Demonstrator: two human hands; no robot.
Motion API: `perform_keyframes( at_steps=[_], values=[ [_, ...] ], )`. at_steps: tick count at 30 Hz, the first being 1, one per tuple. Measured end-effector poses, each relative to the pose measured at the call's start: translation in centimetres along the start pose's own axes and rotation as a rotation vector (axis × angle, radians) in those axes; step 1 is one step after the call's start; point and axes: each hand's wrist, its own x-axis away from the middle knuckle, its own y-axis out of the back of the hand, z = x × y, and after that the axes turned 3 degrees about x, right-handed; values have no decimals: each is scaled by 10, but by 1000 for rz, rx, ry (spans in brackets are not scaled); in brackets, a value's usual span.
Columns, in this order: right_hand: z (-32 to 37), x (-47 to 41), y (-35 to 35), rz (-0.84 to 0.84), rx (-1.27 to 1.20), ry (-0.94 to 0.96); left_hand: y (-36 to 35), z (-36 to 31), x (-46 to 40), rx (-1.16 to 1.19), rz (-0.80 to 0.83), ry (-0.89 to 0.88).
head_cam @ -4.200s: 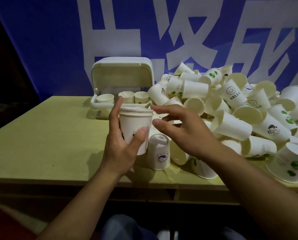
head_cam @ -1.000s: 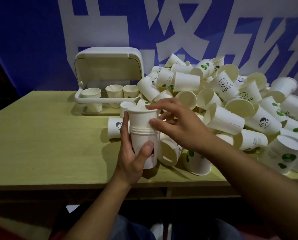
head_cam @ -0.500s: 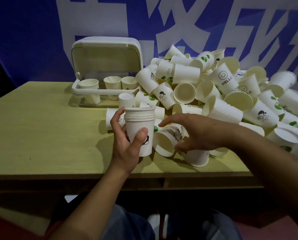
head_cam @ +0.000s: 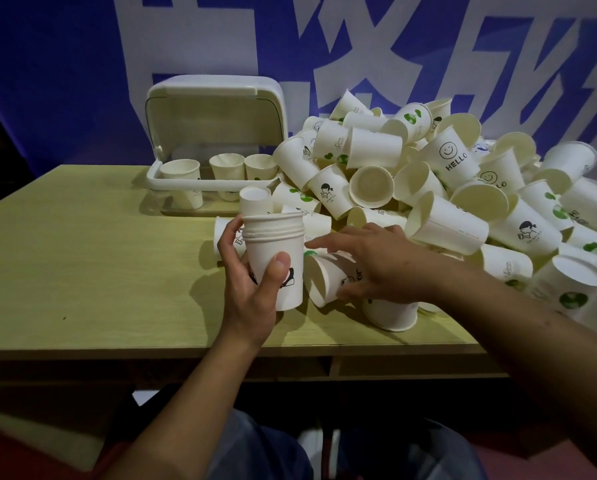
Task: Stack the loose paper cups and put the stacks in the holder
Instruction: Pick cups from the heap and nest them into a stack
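My left hand (head_cam: 252,289) grips an upright stack of several nested white paper cups (head_cam: 276,251) just above the table, thumb on its front. My right hand (head_cam: 369,268) lies over a cup on its side (head_cam: 324,278) beside the stack, fingers spread around it, thumb under it. A large heap of loose white paper cups (head_cam: 439,188) covers the table's right half. The white holder (head_cam: 207,183) stands at the back with its lid up and three cup stacks in its rack.
The yellow-green table (head_cam: 82,258) runs left of the stack, with its front edge near my body. A single cup (head_cam: 390,315) stands below my right wrist. A blue-and-white banner fills the wall behind. My knees show under the table edge.
My right hand pushed a cup down into the stack, let go, and dropped to the cup lying on its side. The stack in my left hand stayed put.
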Motion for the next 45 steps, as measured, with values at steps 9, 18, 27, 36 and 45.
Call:
perform_keyframes(
  at_steps=[9, 18, 27, 36, 45],
  values=[
    [4, -2, -3, -28, 47, 30, 1, 2, 0, 24, -19, -5],
    [-3, -5, -4, -266, -426, -102, 3, 1, 2, 13, -20, -37],
    [2, -7, 20, -735, -920, -327, 3, 2, 3, -96, 164, -31],
    [46, 3, 15, -610, -983, -209, 2, 3, 5, -190, 251, -8],
    [38, 29, 1, -527, -468, -218, 4, 1, 2, -144, 155, -13]
  ],
)
